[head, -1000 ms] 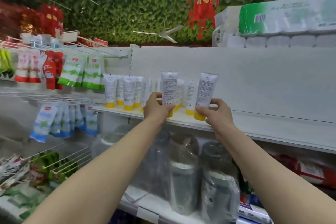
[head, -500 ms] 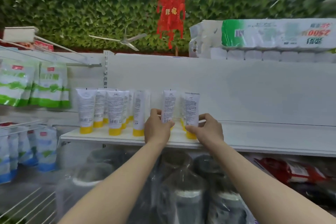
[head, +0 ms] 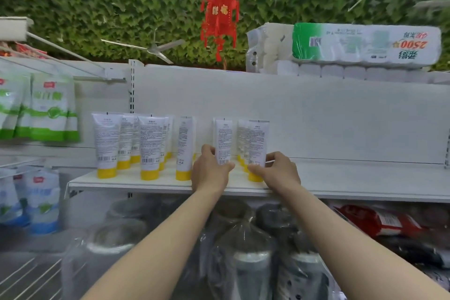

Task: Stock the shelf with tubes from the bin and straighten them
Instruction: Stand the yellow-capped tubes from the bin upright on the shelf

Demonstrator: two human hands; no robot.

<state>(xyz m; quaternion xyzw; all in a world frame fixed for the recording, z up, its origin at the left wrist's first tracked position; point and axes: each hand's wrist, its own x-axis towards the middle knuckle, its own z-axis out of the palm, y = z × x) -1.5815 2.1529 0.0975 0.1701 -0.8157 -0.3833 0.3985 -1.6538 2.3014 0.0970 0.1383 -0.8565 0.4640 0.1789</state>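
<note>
Both tubes had come down from a tilted carry to stand cap-down on the shelf (head: 365, 182). My left hand (head: 210, 170) gripped one tube (head: 223, 141), my right hand (head: 277, 173) pinched the other tube (head: 257, 146) low, squaring them into line right of the stocked rows (head: 136, 143).

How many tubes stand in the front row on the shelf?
5. Three free tubes stand on the left; the left hand holds one, the right hand another. More behind are partly hidden.
</note>
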